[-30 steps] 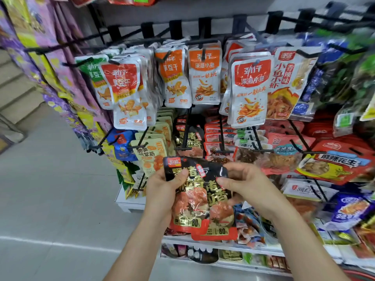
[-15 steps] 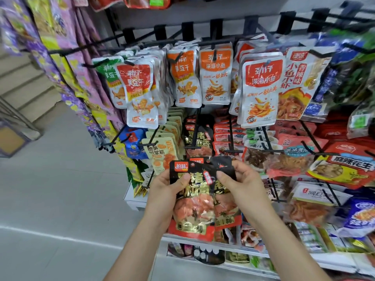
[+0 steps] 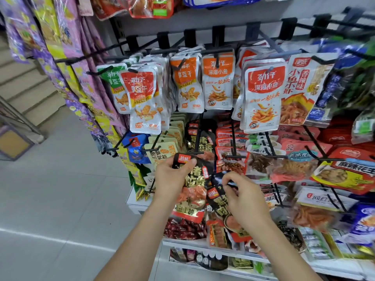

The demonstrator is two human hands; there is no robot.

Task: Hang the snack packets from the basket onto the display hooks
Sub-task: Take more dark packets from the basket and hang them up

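Observation:
My left hand (image 3: 172,177) pinches the top corner of a black and red snack packet (image 3: 192,191), held upright just below a black display hook (image 3: 197,136) that carries matching black packets (image 3: 199,138). My right hand (image 3: 241,197) grips a second black and red packet (image 3: 217,201), tilted and pulled away to the right of the first. Both packets hang in front of the rack's middle row. No basket is in view.
The hook rack is crowded: white and orange fish snack packets (image 3: 218,84) on the top row, red packets (image 3: 227,136) and peanut bags (image 3: 343,175) to the right. A white shelf (image 3: 203,243) with small goods runs below. Grey floor (image 3: 50,189) and stairs (image 3: 26,88) lie left.
The two packets, held together as one stack before, have come apart: my right hand drew one down and to the right while my left hand lifted the other toward the hook.

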